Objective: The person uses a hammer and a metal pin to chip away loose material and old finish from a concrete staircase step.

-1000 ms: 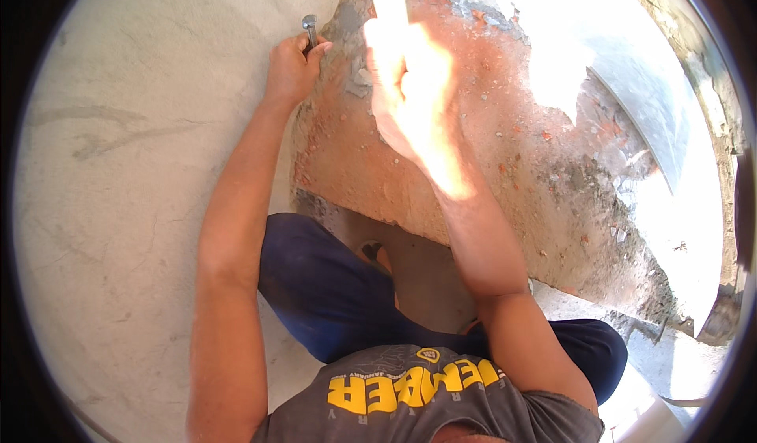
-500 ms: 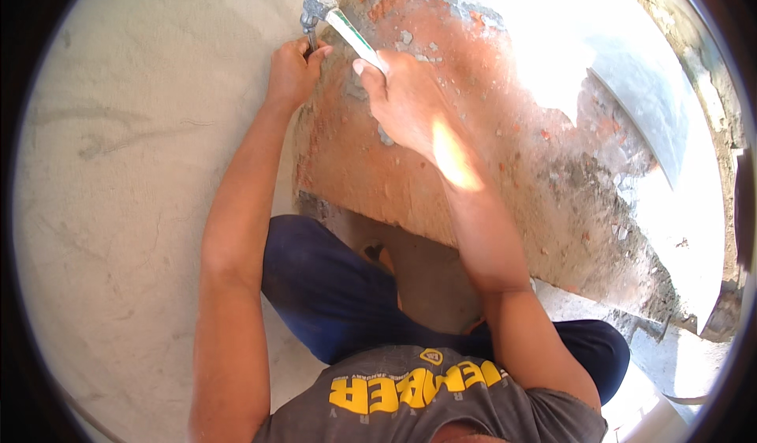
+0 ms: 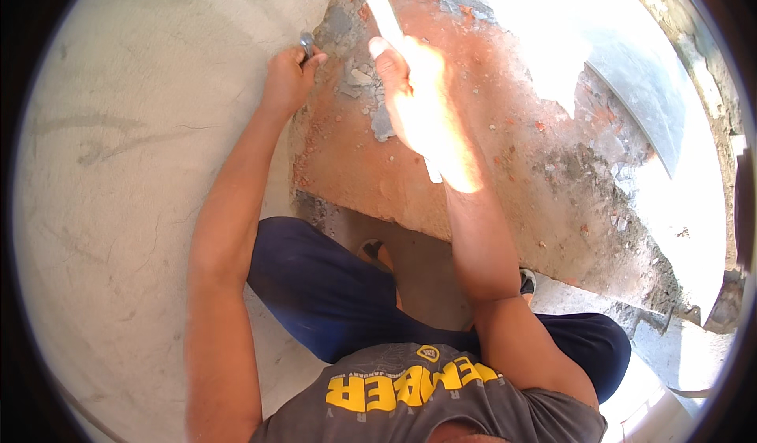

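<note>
My right hand (image 3: 414, 80) is closed round the pale handle of a hammer (image 3: 380, 7). The metal head is raised at the top edge of the view and partly cut off there. My left hand (image 3: 290, 76) grips a metal chisel (image 3: 307, 42) with a rounded top end showing above the fingers. Its lower part is hidden by the hand. The chisel stands where the plastered wall (image 3: 158, 167) meets a reddish brick surface (image 3: 378, 167). Hammer and chisel are apart. Strong sunlight washes out part of my right hand and forearm.
Broken grey mortar pieces (image 3: 361, 78) and crumbs lie on the brick surface beside my hands. A grey flat sheet (image 3: 639, 104) lies at the right in bright sun. My bent knee (image 3: 315, 285) is below the brick edge, close to the wall.
The hammer has lifted off the chisel, up and away toward the top edge. My right hand has turned and moved slightly right; my left hand keeps its hold at nearly the same spot.
</note>
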{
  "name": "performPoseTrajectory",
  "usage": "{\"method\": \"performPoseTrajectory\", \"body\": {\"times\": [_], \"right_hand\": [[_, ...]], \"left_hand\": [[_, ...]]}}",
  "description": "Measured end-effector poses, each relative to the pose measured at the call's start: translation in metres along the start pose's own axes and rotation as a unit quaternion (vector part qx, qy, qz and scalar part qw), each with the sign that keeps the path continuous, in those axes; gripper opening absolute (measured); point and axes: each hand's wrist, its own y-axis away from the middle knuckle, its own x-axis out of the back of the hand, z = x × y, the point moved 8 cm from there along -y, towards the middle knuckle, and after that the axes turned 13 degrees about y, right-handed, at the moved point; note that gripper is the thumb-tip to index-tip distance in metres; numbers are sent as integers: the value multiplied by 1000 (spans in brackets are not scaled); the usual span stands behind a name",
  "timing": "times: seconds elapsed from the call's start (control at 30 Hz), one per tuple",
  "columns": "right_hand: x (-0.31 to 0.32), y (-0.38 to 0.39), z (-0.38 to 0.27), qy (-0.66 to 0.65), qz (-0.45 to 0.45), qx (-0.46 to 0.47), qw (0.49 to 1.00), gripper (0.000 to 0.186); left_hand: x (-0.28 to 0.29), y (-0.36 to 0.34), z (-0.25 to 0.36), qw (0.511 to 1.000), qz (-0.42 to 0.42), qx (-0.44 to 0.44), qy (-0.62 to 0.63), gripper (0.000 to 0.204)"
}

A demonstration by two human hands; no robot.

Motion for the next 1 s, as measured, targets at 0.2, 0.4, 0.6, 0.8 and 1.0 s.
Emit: {"method": "performPoseTrajectory", "body": {"times": [0.2, 0.4, 0.6, 0.8, 1.0], "right_hand": [[44, 8, -6, -122, 68, -33, 990, 20], [52, 13, -5, -160, 64, -66, 983, 27], [31, 13, -2, -139, 19, -25, 990, 28], [22, 13, -26, -84, -1, 70, 994, 24], [16, 17, -30, -77, 30, 96, 992, 22]], "left_hand": [[-105, 69, 19, 920, -354, -115, -123, 11], [-41, 21, 14, 991, -94, 69, 59, 10], [14, -8, 3, 996, 39, -56, 56, 14], [11, -13, 8, 992, 37, -120, 28, 10], [15, -9, 13, 994, 34, -100, -3, 11]]}}
